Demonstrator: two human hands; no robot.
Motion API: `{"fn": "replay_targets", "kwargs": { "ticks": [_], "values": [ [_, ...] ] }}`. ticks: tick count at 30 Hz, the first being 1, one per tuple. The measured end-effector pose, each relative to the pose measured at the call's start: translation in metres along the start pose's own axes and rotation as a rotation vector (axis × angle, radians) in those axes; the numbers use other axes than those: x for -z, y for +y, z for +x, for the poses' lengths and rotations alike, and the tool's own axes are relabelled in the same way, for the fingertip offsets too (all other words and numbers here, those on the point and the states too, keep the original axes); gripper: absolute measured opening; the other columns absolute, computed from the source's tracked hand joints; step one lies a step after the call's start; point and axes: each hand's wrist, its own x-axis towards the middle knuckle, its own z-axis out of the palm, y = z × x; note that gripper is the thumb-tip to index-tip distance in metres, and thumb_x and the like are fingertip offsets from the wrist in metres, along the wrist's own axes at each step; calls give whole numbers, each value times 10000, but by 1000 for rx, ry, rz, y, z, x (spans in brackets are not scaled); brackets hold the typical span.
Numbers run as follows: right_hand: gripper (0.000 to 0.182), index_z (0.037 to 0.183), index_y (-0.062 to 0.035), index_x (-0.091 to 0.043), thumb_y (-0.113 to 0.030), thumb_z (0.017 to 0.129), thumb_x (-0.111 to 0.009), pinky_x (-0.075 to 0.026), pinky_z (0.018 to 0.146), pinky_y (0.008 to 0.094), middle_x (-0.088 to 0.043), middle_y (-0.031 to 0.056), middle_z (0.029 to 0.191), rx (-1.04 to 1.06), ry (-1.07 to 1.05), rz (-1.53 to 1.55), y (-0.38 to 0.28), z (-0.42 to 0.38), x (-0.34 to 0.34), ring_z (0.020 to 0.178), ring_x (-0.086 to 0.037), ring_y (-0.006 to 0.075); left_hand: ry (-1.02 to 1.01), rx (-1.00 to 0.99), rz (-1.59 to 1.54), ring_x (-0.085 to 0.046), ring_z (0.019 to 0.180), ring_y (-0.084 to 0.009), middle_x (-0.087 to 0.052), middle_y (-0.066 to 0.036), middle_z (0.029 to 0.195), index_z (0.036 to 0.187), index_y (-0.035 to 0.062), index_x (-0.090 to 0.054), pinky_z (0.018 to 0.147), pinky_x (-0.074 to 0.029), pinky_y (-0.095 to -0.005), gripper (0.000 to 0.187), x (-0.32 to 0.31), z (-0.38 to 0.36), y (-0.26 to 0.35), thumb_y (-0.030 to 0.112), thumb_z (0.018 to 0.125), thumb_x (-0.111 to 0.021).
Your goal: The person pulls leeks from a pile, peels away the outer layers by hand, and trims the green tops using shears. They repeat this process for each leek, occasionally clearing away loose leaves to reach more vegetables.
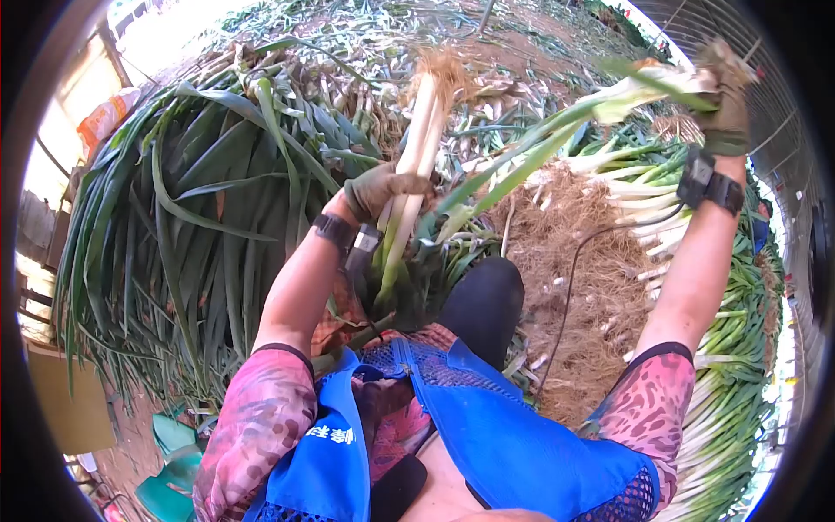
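My gloved left hand (383,190) is wrapped round a few thick white-stemmed green onions (421,130). Their hairy roots point up and away, and their lower ends run down towards my lap. Out at the upper right, my gloved right hand (726,104) is raised and closed on peeled green onion leaves (565,117). These trail down and left towards the held stems, their far end just right of my left hand. Motion blurs the part nearest the right fingers.
A tall heap of untrimmed green onions (200,191) stands at the left. Trimmed green onions (722,383) line the right side, their roots (574,287) facing inward. Leaf scraps (348,43) litter the ground ahead. A cable (571,278) hangs from the right wrist device. Green plastic (174,474) lies lower left.
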Motion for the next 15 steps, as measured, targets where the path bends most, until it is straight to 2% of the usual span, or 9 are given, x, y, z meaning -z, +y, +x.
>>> {"fn": "replay_targets", "kwargs": {
  "ticks": [4,5,7,9,10,12,13,14,15],
  "values": [
    [360,1231,-59,-618,-314,979,-585,-546,660,255,-685,48,1032,-143,-564,-275,46,-64,-46,803,-664,160,49,-165,308,-673,876,-192,-692,-83,1006,1144,40,-636,796,-546,-317,358,0,32,17,168,818,-710],
    [340,1206,-57,-639,-293,964,-608,-526,634,240,-688,42,1015,-159,-678,-333,60,-88,-70,784,-656,145,105,-235,578,-681,896,-200,-697,-105,1033,1171,55,-635,800,-551,-330,360,-10,31,39,132,823,-684],
    [329,1164,-48,-665,-267,919,-650,-515,639,258,-693,42,968,-288,-717,-501,102,-126,-101,775,-650,143,222,-327,799,-691,920,-213,-706,-134,1051,1219,82,-631,802,-558,-356,393,-8,43,84,73,827,-637],
    [347,1126,-35,-677,-276,877,-677,-532,668,303,-703,69,941,-409,-789,-757,148,-154,-105,785,-660,173,316,-737,1078,-692,924,-223,-715,-140,1024,1224,81,-640,810,-556,-370,390,23,68,140,70,834,-627],
    [354,1100,-29,-685,-290,860,-684,-541,682,328,-711,91,935,-410,-891,-916,173,-164,-102,792,-668,196,335,-1129,1389,-691,923,-229,-719,-138,1006,1208,69,-651,820,-552,-371,365,32,64,174,89,843,-637],
    [469,938,-50,-711,-485,765,-728,-551,801,393,-715,192,944,-358,-1042,-1247,187,-204,-104,892,-705,299,428,-799,504,-602,853,-151,-673,-74,948,1119,-3,-673,782,-502,-315,546,-42,8,236,463,839,-727],
    [480,935,-71,-723,-498,717,-755,-538,860,392,-717,188,971,-481,-1118,-1348,197,-219,-102,894,-699,318,463,-931,536,-600,808,-139,-675,-66,923,1070,-3,-688,744,-509,-307,501,-47,0,256,441,841,-727],
    [538,970,-64,-722,-501,665,-796,-536,861,372,-718,177,999,-400,-1348,-1439,198,-237,-101,904,-697,320,458,-1082,648,-608,806,-145,-676,-66,922,1052,-9,-689,716,-511,-312,482,-34,-1,275,422,838,-728],
    [518,979,-43,-713,-465,688,-783,-534,847,383,-704,191,1050,-402,-1473,-1350,208,-254,-91,939,-689,311,511,-1027,605,-614,819,-153,-676,-74,924,1045,-15,-690,713,-512,-319,450,-27,-7,290,392,854,-712]
  ]
}}
